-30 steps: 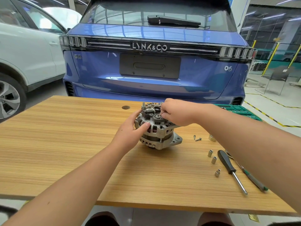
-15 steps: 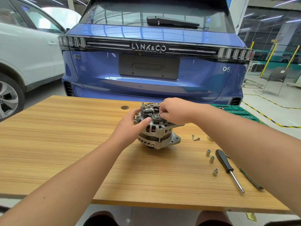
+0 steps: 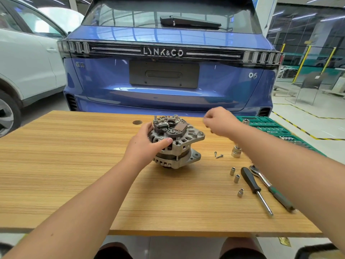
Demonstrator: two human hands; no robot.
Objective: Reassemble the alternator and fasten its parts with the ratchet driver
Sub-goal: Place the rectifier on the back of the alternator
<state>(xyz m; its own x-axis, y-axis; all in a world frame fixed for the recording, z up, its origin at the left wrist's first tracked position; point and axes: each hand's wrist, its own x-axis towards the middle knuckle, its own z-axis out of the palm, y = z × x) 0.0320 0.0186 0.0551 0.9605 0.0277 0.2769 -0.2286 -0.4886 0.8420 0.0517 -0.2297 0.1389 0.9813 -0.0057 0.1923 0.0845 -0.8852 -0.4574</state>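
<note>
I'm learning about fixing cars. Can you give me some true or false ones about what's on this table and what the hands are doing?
1. The left hand holds the alternator. True.
2. The right hand rests on the alternator. False: it is raised beside it, touching nothing on it.
3. The ratchet lies on the table. True.
4. The car behind the table is red. False: it is blue.
5. Two screws lie loose on the table, right of the alternator. True.
6. The black-handled screwdriver is in the right hand. False: it lies on the table beside the ratchet.
</note>
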